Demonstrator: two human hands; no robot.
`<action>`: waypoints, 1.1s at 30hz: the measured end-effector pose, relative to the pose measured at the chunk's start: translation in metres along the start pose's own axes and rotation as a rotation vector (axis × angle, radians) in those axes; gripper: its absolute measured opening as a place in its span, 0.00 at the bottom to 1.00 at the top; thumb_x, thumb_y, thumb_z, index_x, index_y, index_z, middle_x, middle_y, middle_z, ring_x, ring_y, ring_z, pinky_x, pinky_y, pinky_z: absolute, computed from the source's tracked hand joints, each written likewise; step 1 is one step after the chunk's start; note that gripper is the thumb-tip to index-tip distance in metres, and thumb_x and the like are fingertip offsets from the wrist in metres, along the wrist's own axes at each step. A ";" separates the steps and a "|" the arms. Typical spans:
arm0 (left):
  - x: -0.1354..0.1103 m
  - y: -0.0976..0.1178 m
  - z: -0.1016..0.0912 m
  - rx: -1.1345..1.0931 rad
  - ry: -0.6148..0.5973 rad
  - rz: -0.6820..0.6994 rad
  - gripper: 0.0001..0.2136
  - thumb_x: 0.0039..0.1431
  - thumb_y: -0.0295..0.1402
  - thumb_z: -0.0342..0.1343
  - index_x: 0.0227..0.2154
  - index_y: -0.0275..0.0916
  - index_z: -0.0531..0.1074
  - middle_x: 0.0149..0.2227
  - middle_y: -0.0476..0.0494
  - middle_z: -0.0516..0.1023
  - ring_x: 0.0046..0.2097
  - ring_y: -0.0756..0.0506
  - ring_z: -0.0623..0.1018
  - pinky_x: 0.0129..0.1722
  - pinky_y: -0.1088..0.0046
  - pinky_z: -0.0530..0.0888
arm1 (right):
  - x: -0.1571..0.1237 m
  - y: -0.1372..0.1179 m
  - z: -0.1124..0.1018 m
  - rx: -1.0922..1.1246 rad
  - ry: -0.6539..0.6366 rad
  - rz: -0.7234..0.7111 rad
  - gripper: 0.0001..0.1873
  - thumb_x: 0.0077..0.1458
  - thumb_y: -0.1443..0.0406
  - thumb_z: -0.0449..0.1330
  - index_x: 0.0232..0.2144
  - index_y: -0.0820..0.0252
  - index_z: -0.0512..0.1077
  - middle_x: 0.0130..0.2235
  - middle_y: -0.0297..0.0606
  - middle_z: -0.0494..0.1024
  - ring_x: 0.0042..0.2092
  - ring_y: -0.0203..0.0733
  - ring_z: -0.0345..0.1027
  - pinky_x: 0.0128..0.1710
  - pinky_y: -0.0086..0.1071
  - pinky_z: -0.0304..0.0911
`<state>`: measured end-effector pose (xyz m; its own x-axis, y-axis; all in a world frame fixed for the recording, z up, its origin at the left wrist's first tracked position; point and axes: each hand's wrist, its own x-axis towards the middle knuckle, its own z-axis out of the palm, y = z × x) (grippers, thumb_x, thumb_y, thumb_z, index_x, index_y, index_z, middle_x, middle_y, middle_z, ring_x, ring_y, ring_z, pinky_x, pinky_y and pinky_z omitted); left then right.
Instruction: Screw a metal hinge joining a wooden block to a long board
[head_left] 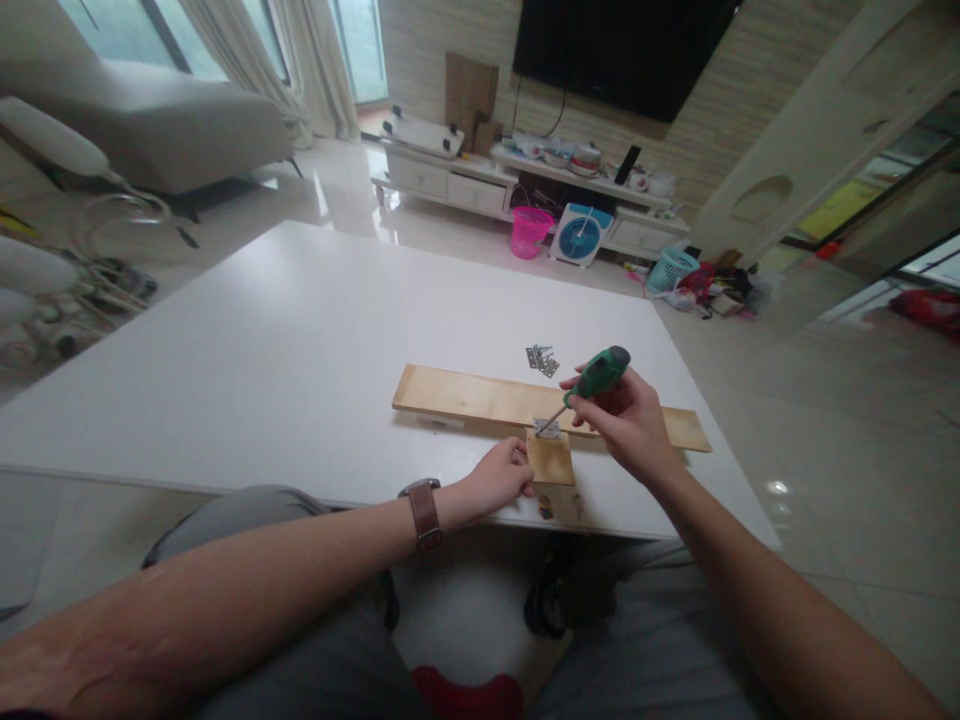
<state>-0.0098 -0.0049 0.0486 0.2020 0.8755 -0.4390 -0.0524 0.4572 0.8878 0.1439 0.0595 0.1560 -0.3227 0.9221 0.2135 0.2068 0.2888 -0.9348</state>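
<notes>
My right hand [626,418] grips a green and black screwdriver [598,377], tilted with its tip down on a metal hinge [547,428]. The hinge lies where a small wooden block [551,460] meets a long wooden board [472,396]. My left hand [501,474], with a brown-strapped watch on the wrist, has its fingers curled against the left side of the block. Whether a screw sits under the screwdriver tip is too small to make out.
Behind the board, several loose hinges and screws [542,360] lie on the white table [300,330]. The table's front edge is close to my lap. Beyond it stand a pink basket [531,232], a blue and white fan [580,236] and a low cabinet [478,194].
</notes>
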 end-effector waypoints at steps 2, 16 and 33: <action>0.000 0.001 0.000 0.005 0.002 -0.010 0.12 0.53 0.16 0.50 0.38 0.36 0.66 0.25 0.54 0.71 0.25 0.51 0.74 0.25 0.79 0.68 | 0.000 0.000 -0.001 0.017 -0.019 -0.008 0.18 0.50 0.60 0.71 0.41 0.58 0.73 0.41 0.40 0.82 0.28 0.35 0.70 0.24 0.31 0.68; 0.009 -0.012 -0.003 0.063 -0.025 -0.006 0.10 0.57 0.22 0.53 0.42 0.37 0.64 0.27 0.52 0.72 0.24 0.50 0.74 0.23 0.77 0.69 | 0.004 0.013 0.004 -0.022 0.036 -0.060 0.24 0.48 0.56 0.75 0.44 0.59 0.75 0.38 0.39 0.81 0.30 0.37 0.70 0.24 0.31 0.65; 0.008 -0.009 -0.001 0.043 -0.006 -0.002 0.09 0.57 0.22 0.53 0.40 0.37 0.64 0.28 0.51 0.72 0.24 0.51 0.74 0.25 0.76 0.71 | -0.007 0.005 -0.010 -0.154 0.035 -0.222 0.18 0.51 0.61 0.75 0.39 0.56 0.72 0.40 0.36 0.80 0.35 0.37 0.73 0.28 0.29 0.69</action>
<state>-0.0090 -0.0019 0.0369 0.2084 0.8736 -0.4397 -0.0097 0.4514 0.8923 0.1563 0.0572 0.1521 -0.3443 0.8396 0.4202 0.2733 0.5178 -0.8107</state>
